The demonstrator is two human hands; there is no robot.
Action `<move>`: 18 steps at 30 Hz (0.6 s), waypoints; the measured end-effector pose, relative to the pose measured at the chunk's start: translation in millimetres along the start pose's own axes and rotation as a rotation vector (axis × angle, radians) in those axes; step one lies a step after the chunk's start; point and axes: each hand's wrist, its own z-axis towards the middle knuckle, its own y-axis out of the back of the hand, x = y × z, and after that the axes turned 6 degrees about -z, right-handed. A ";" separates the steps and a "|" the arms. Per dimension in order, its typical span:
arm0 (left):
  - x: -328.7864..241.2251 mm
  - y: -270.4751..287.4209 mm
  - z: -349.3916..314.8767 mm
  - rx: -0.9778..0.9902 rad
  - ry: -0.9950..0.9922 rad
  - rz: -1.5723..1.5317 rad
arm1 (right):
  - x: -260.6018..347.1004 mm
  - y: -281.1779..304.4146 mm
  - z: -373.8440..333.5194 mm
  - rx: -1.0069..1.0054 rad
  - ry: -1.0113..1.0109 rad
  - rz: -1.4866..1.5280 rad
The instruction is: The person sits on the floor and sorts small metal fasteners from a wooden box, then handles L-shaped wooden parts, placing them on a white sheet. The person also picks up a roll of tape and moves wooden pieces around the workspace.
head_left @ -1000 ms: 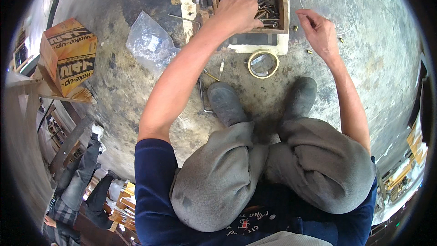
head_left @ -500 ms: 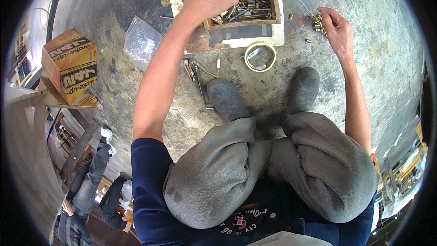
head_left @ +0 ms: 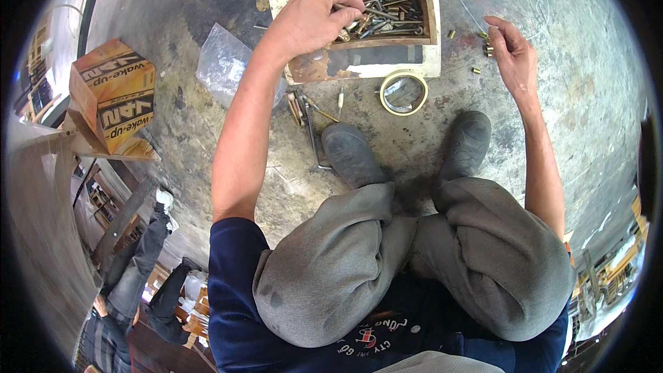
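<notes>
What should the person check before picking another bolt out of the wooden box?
1. Left hand is over the wooden box, fingers down among the bolts: ok.
2. Left hand has a firm hold on one bolt: cannot tell, the fingers hide it.
3. Right hand is beside the small brass pieces on the floor: ok.
4. Right hand is holding a piece: cannot tell.
5. Tape roll lies flat in front of the shoes, away from both hands: ok.
6. Loose tools lie on the floor close to the left shoe: not ok, easy to step on.
</notes>
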 end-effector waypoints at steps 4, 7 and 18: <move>-11.7 0.1 3.9 0.155 0.059 0.273 | -1.7 0.5 0.3 0.014 -0.028 -0.010; -13.1 -18.6 6.8 0.203 0.040 0.587 | -6.7 3.3 -3.2 0.065 -0.071 -0.031; -17.2 -40.2 20.7 -0.178 0.075 -0.026 | -5.5 0.8 -4.9 -0.015 0.011 0.035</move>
